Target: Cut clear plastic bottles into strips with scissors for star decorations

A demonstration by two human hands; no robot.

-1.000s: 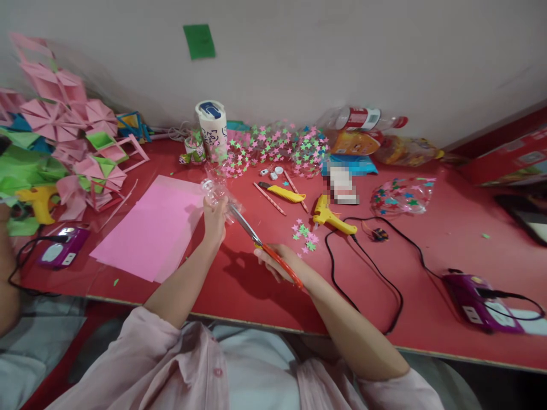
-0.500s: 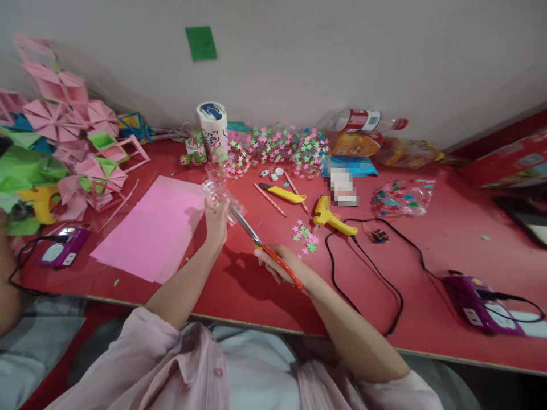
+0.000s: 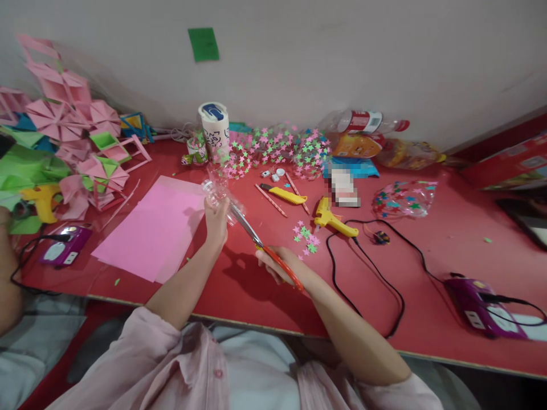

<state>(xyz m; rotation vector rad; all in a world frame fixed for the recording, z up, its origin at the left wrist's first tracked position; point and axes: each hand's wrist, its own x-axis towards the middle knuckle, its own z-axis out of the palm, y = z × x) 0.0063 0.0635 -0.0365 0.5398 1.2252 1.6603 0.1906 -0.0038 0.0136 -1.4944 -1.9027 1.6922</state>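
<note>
My left hand [image 3: 216, 219] grips a clear plastic bottle piece [image 3: 219, 193] above the red table [image 3: 239, 285]. My right hand [image 3: 278, 265] holds scissors with orange handles [image 3: 267, 247]; their blades reach up-left to the plastic piece beside my left hand. A pink paper sheet [image 3: 156, 228] lies flat just left of my left hand. Small loose paper stars [image 3: 305, 236] lie on the table right of the scissors.
A yellow glue gun [image 3: 331, 219] with a black cord [image 3: 376, 279] lies to the right, near a yellow utility knife [image 3: 286, 195]. A purple power strip [image 3: 487, 302] sits far right, another [image 3: 64, 250] far left. Folded pink and green paper shapes [image 3: 72, 148] pile at the left. Another person's arm [image 3: 8, 273] shows at the left edge.
Nothing in the hands has visibly changed; the whole view has shifted a few pixels as my head moved.
</note>
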